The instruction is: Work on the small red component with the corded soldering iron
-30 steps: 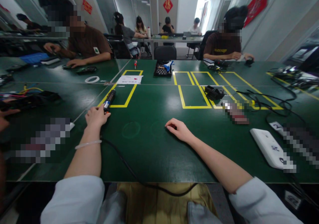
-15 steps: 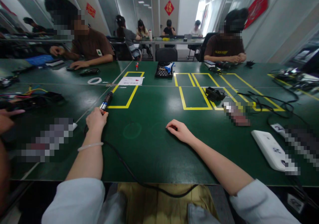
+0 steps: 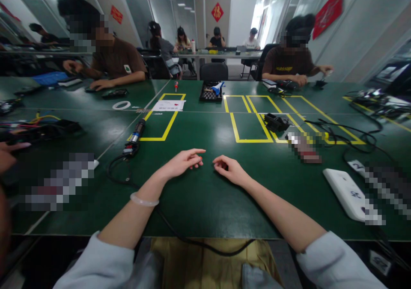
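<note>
Over the middle of the green table (image 3: 205,203), my left hand (image 3: 181,164) is closed on a small orange-red piece (image 3: 201,158), mostly hidden by the fingers. Its index finger points to the right. A short gap away, my right hand (image 3: 233,170) rests on the table with its fingers curled in; whatever they may hold is hidden. To the left lies an electric screwdriver (image 3: 138,131), a black cylinder with a blue and silver band. Its black cord (image 3: 173,228) loops under my left forearm and over the table's front edge.
A white power strip (image 3: 348,195) lies at the right. Beyond are a black part (image 3: 276,122), a black tray (image 3: 210,91), a white paper (image 3: 168,105) and a tape roll (image 3: 121,105). Cables (image 3: 346,130) spread at the right. Co-workers sit across; another person's hand (image 3: 14,147) is at the left.
My left hand has left the screwdriver and moved right, close to my right hand, with the small orange-red piece showing in its fingers. The screwdriver stays on the table. My right hand has hardly moved.
</note>
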The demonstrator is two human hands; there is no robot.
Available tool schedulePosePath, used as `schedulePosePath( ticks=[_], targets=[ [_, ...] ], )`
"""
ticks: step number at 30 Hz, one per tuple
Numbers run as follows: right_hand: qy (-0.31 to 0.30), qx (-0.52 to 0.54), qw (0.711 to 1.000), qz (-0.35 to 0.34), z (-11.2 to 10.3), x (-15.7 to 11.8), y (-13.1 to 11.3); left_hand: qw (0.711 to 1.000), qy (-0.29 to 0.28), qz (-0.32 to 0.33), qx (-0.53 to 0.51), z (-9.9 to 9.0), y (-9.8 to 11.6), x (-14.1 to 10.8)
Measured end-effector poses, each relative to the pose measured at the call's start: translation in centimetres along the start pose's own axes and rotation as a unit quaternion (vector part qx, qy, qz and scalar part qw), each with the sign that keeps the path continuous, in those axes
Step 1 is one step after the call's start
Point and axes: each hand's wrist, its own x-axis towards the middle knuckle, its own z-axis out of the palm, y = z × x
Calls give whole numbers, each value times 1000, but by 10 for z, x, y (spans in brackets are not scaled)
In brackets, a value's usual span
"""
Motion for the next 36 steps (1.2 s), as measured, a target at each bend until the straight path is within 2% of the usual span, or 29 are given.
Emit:
schedulePosePath(
  ticks=[2,4,8,15,19,31,36],
  targets=[
    [-23,31,999,-3,1,-1,-3,998,-52,-6,-31,19,4,0],
    [-51,42,998,-6,3,-2,-7,995,-89,-10,-42,30,3,-1],
    [-76,35,996,-16,5,-2,-11,991,-123,-6,-60,37,-5,-1],
    [-40,29,999,-10,5,-2,-13,992,-72,-36,-101,35,-10,3],
    [-16,26,1000,-6,3,-2,-11,994,-59,-40,-88,35,-10,4],
    [-35,42,998,2,5,-3,-5,995,-53,-21,-85,37,-12,2],
    [-29,18,999,-21,4,-2,-7,995,-46,-11,-90,39,-12,3]
  ],
)
